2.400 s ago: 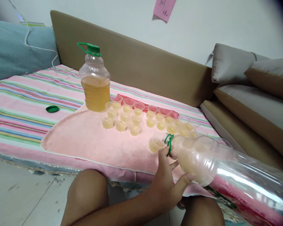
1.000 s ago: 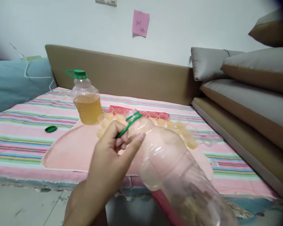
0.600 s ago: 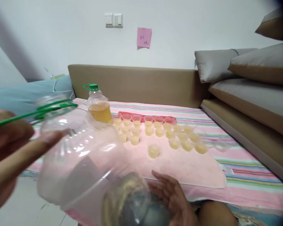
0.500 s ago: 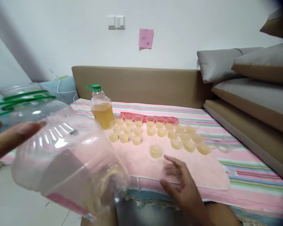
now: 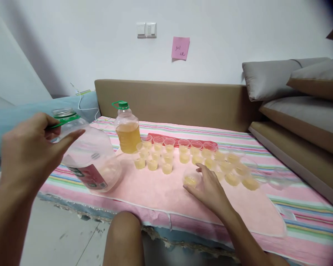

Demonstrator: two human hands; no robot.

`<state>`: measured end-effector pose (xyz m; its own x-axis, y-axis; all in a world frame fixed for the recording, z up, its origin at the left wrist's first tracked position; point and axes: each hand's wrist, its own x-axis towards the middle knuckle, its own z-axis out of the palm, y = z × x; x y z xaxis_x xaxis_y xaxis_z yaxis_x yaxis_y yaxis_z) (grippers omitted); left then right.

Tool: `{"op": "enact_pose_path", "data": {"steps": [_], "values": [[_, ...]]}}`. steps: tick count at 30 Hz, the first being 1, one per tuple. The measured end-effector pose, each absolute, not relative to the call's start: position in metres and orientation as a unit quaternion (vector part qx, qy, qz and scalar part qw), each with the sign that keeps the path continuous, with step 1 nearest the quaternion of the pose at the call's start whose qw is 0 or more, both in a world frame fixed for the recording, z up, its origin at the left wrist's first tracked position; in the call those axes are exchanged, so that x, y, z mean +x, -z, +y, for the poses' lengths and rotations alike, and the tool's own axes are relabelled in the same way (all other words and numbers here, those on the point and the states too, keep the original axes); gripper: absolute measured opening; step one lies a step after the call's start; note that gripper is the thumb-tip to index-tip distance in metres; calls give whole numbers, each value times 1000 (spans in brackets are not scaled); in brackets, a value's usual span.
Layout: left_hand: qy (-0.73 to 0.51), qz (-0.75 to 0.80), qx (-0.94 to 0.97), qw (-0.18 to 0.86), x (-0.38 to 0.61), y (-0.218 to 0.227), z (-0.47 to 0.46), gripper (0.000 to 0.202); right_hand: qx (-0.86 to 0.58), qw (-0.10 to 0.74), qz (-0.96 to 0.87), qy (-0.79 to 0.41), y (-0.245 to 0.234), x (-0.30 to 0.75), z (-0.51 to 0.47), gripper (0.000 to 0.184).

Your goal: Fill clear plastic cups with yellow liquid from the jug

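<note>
My left hand (image 5: 41,144) grips the green handle of a large clear plastic jug (image 5: 96,147). The jug is tilted, with its open neck up and left, a red label low on its side and little or no liquid visible. My right hand (image 5: 209,188) is curled around a small clear plastic cup (image 5: 191,180) holding some yellow liquid, thumb in front and index finger behind. Behind it stand several rows of similar cups (image 5: 167,168) with yellow liquid, partly hidden by my right hand. A second jug (image 5: 128,136), green-capped and partly filled with amber liquid, stands upright behind them.
A pink cloth (image 5: 155,192) lies on the striped bed sheet (image 5: 308,221). Red plastic (image 5: 177,142) lies behind the cups. Stacked cushions (image 5: 302,107) line the right side, and a brown headboard (image 5: 169,103) runs along the back. My knee (image 5: 124,225) is at the front edge.
The jug in my left hand has moved away from me, down toward the bed. My right hand has gone from beside the single cup to around it. The view has shifted slightly left.
</note>
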<state>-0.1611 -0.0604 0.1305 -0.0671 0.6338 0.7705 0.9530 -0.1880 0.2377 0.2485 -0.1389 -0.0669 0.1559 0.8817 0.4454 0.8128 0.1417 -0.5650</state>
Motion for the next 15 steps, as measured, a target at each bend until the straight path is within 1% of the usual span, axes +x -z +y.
{"op": "enact_pose_path", "data": {"steps": [4, 11, 15], "values": [[405, -597, -662, 202, -148, -127, -54, 43, -663, 383, -640, -65, 63, 249, -140, 66], [387, -582, -685, 205, -146, -111, -33, 40, -678, 389, -621, -63, 57, 253, -136, 70], [381, -583, -690, 195, -144, -106, -34, 49, -684, 397, -609, -53, 47, 268, -129, 73]]}}
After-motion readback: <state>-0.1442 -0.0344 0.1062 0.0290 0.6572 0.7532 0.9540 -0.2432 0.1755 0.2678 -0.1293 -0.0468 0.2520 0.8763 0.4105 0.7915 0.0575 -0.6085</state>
